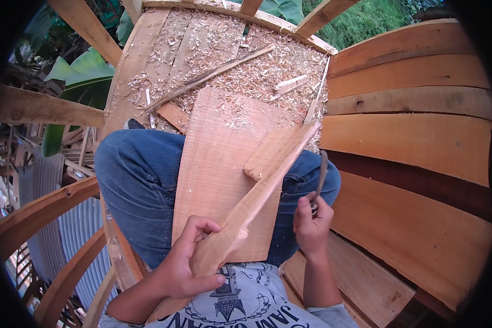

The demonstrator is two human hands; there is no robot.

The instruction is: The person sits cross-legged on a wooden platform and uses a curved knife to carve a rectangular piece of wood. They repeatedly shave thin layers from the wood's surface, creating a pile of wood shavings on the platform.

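My left hand (194, 257) is closed round the near end of a shaped piece of pale wood (257, 191). This piece slants away to the upper right, has a blocky part jutting from its left side, and shows a rough, freshly cut patch near my fingers. Held upright in my right hand (313, 221) is a knife with a thin curved blade (323, 172); most of its handle is hidden in my fist. The blade is apart from the wood. Across my lap lies a wide flat board (213, 164), beneath the shaped piece.
Wood shavings (235, 82) cover the plank floor (142, 60) ahead, along with a long narrow stick (213, 75) and short offcuts (291, 83). A wall of horizontal planks (404, 131) rises close on my right. Wooden rails (46, 210) and corrugated sheeting (85, 229) are at left.
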